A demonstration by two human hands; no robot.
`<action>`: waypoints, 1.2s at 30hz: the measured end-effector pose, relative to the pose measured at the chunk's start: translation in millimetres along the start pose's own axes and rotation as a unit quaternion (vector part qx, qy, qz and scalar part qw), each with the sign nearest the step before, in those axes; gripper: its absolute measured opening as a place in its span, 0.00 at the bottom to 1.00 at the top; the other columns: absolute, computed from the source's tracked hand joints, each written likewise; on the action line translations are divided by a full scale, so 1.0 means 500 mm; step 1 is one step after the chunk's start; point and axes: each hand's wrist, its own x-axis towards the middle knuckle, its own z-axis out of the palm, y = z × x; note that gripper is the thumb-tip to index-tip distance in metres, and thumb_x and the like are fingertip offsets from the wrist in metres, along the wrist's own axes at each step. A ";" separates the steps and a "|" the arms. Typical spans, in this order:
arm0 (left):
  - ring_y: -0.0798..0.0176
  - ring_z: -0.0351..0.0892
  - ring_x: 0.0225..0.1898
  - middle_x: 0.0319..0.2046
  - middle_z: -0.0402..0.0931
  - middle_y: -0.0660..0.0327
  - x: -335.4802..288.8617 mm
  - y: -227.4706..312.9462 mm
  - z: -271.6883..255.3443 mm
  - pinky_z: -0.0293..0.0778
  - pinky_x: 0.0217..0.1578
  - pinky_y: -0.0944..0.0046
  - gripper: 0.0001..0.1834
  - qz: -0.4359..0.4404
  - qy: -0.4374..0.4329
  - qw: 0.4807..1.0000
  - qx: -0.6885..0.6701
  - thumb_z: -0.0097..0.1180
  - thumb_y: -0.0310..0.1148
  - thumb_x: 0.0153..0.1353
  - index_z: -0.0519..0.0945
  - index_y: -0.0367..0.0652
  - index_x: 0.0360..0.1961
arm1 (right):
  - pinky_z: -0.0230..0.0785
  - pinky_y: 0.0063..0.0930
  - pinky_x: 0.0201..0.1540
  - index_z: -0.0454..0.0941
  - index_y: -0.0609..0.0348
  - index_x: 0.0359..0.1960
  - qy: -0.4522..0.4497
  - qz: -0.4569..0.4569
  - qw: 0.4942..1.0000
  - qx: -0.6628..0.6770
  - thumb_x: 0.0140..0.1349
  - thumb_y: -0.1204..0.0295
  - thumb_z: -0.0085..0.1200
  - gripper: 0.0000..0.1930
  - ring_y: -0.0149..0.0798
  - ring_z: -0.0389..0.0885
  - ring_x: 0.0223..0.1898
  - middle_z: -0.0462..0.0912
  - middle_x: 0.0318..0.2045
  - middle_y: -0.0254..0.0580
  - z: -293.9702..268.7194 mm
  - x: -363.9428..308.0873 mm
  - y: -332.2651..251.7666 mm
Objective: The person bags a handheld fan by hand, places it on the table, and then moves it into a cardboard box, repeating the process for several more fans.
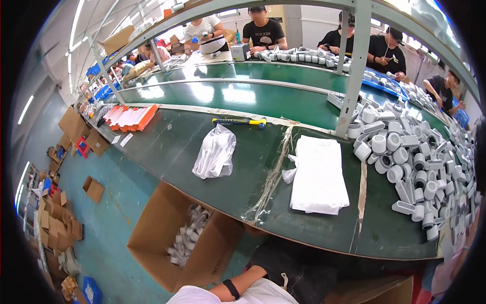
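My left forearm enters at the bottom, with a black band (231, 289) round it. The lower part of my left hand (253, 276) shows against my black trousers; its fingers are hidden, and I see nothing held. My right hand is out of sight. On the dark green table (233, 190) ahead lies a clear plastic bag (216, 152) with pale parts inside. Behind it is a yellow and blue hammer (240, 121). To the right lies a stack of white plastic bags or sheets (320, 175). Nearest my left arm is an open carton (223, 248) holding grey-white parts (188, 238).
A large heap of grey-white cylindrical parts with handles (400, 152) covers the table's right end. Orange cards (131, 117) lie far left. A metal post (354, 71) stands by the green conveyor belt (223, 95). Several people work beyond it. Cartons (55, 218) stand on the left floor.
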 end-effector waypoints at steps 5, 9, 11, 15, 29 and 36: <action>0.55 0.61 0.65 0.63 0.67 0.53 -0.029 -0.033 0.030 0.62 0.63 0.63 0.25 -0.003 0.042 0.998 -0.036 0.43 0.51 0.67 0.72 0.49 0.58 | 0.71 0.27 0.41 0.73 0.57 0.59 0.117 0.040 0.972 0.198 0.62 0.69 0.61 0.23 0.32 0.77 0.36 0.77 0.46 0.44 0.098 -0.007 0.036; 0.55 0.64 0.63 0.61 0.69 0.53 -0.033 -0.027 0.021 0.63 0.62 0.63 0.24 0.011 0.069 0.997 -0.041 0.42 0.50 0.68 0.75 0.48 0.56 | 0.67 0.27 0.50 0.65 0.64 0.64 0.047 0.245 0.910 0.331 0.63 0.73 0.58 0.28 0.39 0.74 0.49 0.68 0.61 0.52 0.063 -0.019 0.009; 0.55 0.66 0.63 0.61 0.70 0.53 -0.018 0.019 -0.022 0.64 0.61 0.63 0.23 0.017 0.083 0.996 -0.039 0.42 0.49 0.68 0.76 0.47 0.54 | 0.64 0.32 0.55 0.66 0.64 0.64 0.036 0.052 0.964 0.257 0.65 0.70 0.56 0.27 0.44 0.71 0.54 0.67 0.62 0.55 0.079 -0.008 0.120; 0.55 0.69 0.61 0.59 0.72 0.53 -0.007 0.043 -0.016 0.66 0.60 0.63 0.23 0.015 0.109 0.992 -0.063 0.41 0.49 0.69 0.79 0.46 0.52 | 0.54 0.46 0.66 0.65 0.66 0.65 0.052 0.054 0.960 -0.270 0.67 0.58 0.48 0.30 0.59 0.61 0.66 0.62 0.66 0.63 0.026 -0.009 -0.091; 0.54 0.75 0.56 0.52 0.79 0.56 -0.031 0.060 -0.040 0.72 0.55 0.59 0.21 0.028 0.075 0.997 -0.003 0.51 0.49 0.62 0.84 0.48 0.45 | 0.56 0.58 0.63 0.81 0.61 0.37 0.221 -0.114 0.932 -0.262 0.59 0.67 0.54 0.11 0.70 0.59 0.64 0.60 0.65 0.70 0.047 -0.002 -0.087; 0.54 0.77 0.52 0.50 0.80 0.54 -0.077 0.096 -0.086 0.73 0.53 0.58 0.21 0.043 0.012 0.999 0.026 0.60 0.49 0.55 0.85 0.48 0.44 | 0.59 0.57 0.60 0.79 0.74 0.33 0.212 -0.194 0.892 -0.349 0.46 0.74 0.56 0.14 0.62 0.62 0.65 0.64 0.65 0.61 0.038 0.057 -0.104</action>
